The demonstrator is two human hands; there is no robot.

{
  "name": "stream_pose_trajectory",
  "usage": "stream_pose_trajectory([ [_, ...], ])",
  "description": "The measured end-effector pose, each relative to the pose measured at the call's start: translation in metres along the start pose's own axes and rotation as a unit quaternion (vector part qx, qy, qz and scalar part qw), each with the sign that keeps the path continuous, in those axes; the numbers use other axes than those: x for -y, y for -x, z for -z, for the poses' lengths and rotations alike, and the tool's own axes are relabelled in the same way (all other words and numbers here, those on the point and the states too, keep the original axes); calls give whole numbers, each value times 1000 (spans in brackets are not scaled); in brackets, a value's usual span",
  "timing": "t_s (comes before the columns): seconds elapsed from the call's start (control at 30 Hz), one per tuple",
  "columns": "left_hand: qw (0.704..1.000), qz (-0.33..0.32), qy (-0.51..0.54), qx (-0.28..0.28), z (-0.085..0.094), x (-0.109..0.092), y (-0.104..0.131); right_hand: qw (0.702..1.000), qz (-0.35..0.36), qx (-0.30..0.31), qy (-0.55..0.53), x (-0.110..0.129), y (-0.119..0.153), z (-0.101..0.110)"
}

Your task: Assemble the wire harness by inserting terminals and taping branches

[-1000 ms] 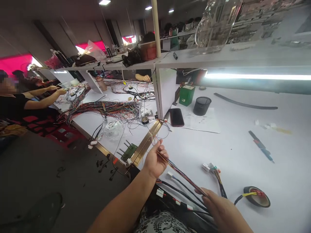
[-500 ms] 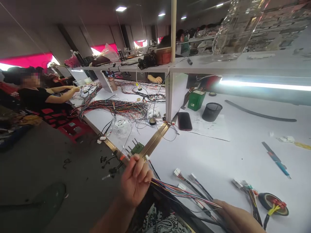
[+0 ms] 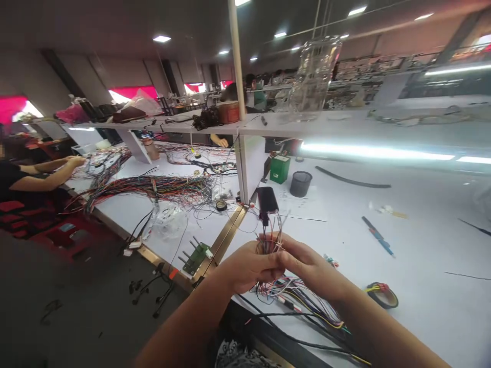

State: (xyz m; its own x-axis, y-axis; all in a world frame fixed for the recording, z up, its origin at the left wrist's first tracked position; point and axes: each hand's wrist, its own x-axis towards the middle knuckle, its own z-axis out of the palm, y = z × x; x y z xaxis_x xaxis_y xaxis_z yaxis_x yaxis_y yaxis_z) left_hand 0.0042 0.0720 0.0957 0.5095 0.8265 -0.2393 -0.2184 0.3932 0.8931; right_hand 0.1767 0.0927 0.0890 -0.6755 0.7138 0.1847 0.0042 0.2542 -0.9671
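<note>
My left hand and my right hand meet over the front edge of the table, fingers closed around one bundle of thin coloured wires. Above the fingers the wire ends stick up, and a small black piece shows on some of them in front of the phone. Below my hands the rest of the wire harness spreads over the table edge, with black-sleeved branches and a white-and-black connector. The fingertips partly hide where the wires are gripped.
A black tape roll with yellow wires lies right of my right arm. Farther back are a blue cutter knife, a mesh cup, a green box and a phone. A green pin board sits left, before a large wire pile.
My hands, apart before with the wires stretched between them, have come together around the bundle. The right hand moved left and up. The view has turned to the right.
</note>
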Motion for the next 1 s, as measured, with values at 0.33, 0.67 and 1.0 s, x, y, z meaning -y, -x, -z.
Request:
stream_pose_trajectory([
  [0.33,998,-54,40,-19,-26,16,-52,937,-61,-275,-208,-8,8,10],
  [0.67,984,-13,140,-110,-48,24,-65,921,-63,-268,-277,-20,29,23],
  [1.0,985,-48,-150,-75,-48,27,-62,919,-23,-315,-237,-16,18,38],
])
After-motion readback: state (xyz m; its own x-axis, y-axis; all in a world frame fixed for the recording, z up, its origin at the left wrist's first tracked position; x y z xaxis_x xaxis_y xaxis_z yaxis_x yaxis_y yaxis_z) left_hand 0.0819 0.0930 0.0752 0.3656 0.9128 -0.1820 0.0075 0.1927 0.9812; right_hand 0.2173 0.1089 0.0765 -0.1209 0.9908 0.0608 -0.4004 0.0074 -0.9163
